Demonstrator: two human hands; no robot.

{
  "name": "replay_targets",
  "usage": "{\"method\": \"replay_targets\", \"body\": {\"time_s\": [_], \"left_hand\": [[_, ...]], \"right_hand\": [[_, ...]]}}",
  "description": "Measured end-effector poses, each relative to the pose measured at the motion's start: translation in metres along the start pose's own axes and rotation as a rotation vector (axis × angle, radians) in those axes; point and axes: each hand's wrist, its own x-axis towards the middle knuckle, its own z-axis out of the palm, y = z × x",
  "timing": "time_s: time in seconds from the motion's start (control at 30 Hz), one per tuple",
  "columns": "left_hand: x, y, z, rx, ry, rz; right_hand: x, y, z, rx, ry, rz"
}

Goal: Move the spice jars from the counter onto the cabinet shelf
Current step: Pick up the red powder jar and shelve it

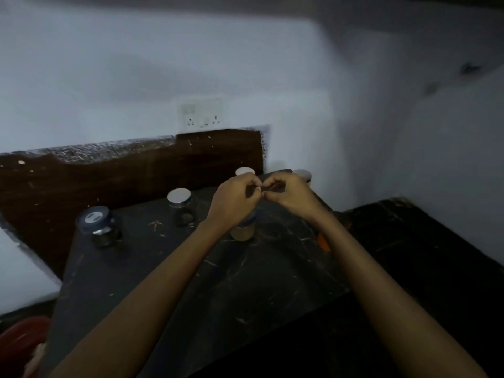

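Several spice jars [181,208] stand upright and apart on the dark desk [191,282], none yet shelved, while the left hand [234,199] and right hand [291,195] hover over the nearest jar [242,231], fingers [252,184] clenched loosely, tips meeting, grasping nothing, probably poised to pick one up.

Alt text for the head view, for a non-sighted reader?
Dim kitchen: a person's left hand and right hand meet, fingers curled, fingertips touching, above a dark counter. Jars stand on it: a blue-lidded jar at left, a silver-lidded jar, others partly hidden by the hands.
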Motion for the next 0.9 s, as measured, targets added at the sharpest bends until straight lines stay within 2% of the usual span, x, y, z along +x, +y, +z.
{"method": "replay_targets", "body": {"time_s": [0.17, 0.3, 0.67, 0.8, 0.9], "left_hand": [[0.013, -0.003, 0.052, -0.041, -0.103, -0.012], [0.025, -0.004, 0.101, -0.060, -0.239, -0.046], [0.064, -0.004, 0.223, 0.020, -0.495, -0.147], [0.066, -0.002, 0.254, -0.106, -0.576, -0.191], [0.059, -0.003, 0.271, -0.131, -0.613, -0.223]], "right_hand": [[-0.013, 0.055, -0.002, -0.030, 0.081, 0.085], [-0.021, 0.102, -0.012, -0.036, 0.078, 0.198], [-0.029, 0.230, -0.044, -0.406, 0.087, 0.473], [-0.032, 0.259, -0.046, -0.332, 0.044, 0.591], [-0.035, 0.272, -0.042, -0.214, 0.036, 0.606]]}}
